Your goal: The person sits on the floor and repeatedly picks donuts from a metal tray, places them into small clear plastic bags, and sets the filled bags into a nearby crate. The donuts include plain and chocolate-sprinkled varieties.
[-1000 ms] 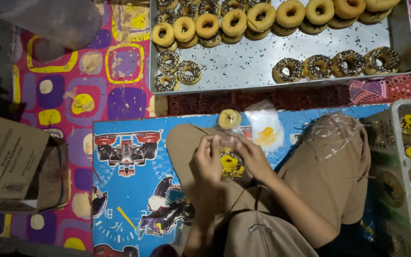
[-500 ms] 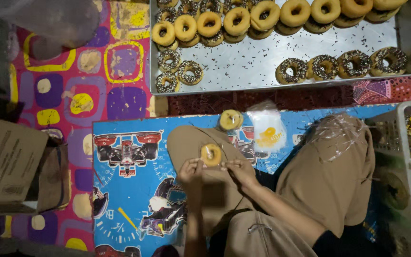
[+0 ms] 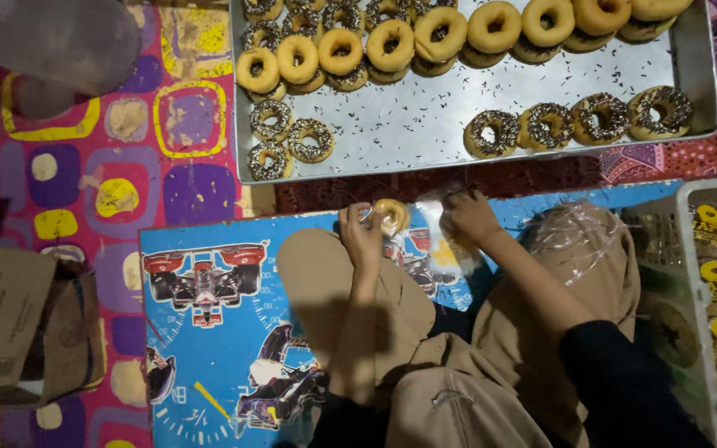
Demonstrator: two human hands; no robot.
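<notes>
I see L hand [image 3: 361, 236] pinching plain doughnut [image 3: 391, 216], just left of R hand [image 3: 468, 217]. R grips clear plastic bag [image 3: 441, 241], touching the doughnut's right side.

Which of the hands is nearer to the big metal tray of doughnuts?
Right. The right hand on the clear plastic bag lies just below the metal tray; the left hand, holding a doughnut, sits slightly lower.

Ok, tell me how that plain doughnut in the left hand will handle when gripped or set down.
The plain doughnut, pinched by the left hand, looks soft and light, so hard squeezing would probably dent it. Being a ring, it might roll if set on edge. With no sprinkles showing, it probably sheds little.
</notes>
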